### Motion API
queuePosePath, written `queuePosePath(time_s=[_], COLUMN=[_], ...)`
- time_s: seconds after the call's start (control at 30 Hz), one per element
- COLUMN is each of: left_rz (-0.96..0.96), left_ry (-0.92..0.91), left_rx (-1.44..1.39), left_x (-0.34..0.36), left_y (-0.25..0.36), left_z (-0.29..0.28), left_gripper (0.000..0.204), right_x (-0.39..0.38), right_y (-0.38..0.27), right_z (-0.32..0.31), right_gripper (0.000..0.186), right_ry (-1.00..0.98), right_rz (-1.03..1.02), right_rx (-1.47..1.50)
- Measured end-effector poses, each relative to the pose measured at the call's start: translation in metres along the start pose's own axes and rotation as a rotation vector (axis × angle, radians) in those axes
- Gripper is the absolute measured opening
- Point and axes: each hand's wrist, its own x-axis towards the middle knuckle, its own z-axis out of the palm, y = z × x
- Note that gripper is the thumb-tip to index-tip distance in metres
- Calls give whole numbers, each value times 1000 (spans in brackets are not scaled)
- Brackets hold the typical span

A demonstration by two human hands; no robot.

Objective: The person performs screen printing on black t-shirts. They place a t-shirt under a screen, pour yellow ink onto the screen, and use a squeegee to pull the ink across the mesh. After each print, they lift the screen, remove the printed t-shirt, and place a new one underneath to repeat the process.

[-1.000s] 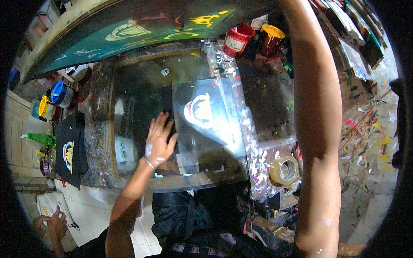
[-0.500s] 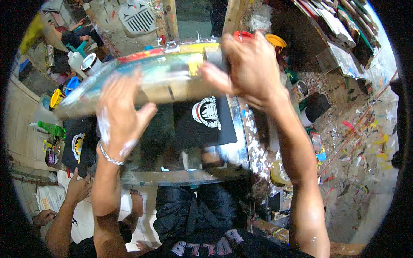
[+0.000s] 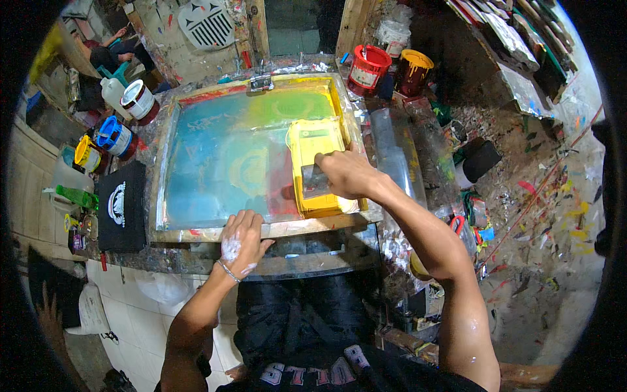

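Observation:
A wood-framed printing screen (image 3: 215, 157) lies flat on the table in front of me, its mesh tinted blue-green and yellow. My left hand (image 3: 241, 240), with white smears on its back, rests over the near rail with fingers extended. My right hand (image 3: 349, 173) is closed around a grey squeegee (image 3: 315, 181). The squeegee stands in a yellow, ink-coated rectangular section (image 3: 317, 140) with raised edges, at the screen's right side. Whatever lies beneath the screen is hidden. To the left is a black cloth (image 3: 134, 222) with a white printed face.
Paint pails stand around the table: a red one (image 3: 369, 68), a yellow-rimmed one (image 3: 416, 68), a white one (image 3: 138, 101) and a blue one (image 3: 116, 136). A green bottle (image 3: 77, 196) lies at left. Another person's dark sleeve (image 3: 55, 287) shows lower left.
The tilted screen has come down flat, covering the printed black cloth. My left hand moved down to its near rail; my right hand took up the squeegee. The left-hand cloth's print now lacks yellow.

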Motion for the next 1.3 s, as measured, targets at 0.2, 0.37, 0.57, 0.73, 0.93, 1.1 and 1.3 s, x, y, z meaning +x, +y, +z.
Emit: queuePosePath(time_s=[0.2,0.37,0.57,0.73,0.93,1.1,1.3], left_rz=[-43,-36,-38,-22,-23,-22,-28], left_ry=[-31,-45,-29,-49,-63,-77,-65], left_rx=[-20,-32,-31,-16,-15,2,19], left_x=[2,3,3,3,2,1,-3], left_y=[-1,-1,0,-4,-6,-5,-6], left_z=[-3,-2,-1,7,17,18,22], left_gripper=[43,42,44,44,44,45,45], right_x=[-44,-26,75,98,104,53,-47], right_y=[-17,1,67,69,55,24,-44], right_z=[5,36,20,-13,12,47,65], right_gripper=[31,28,25,27,29,28,20], right_ry=[114,334,452,215,359,409,367], right_rz=[-47,9,-14,58,143,76,49], right_rx=[-10,-289,-293,-130,-250,-200,-124])
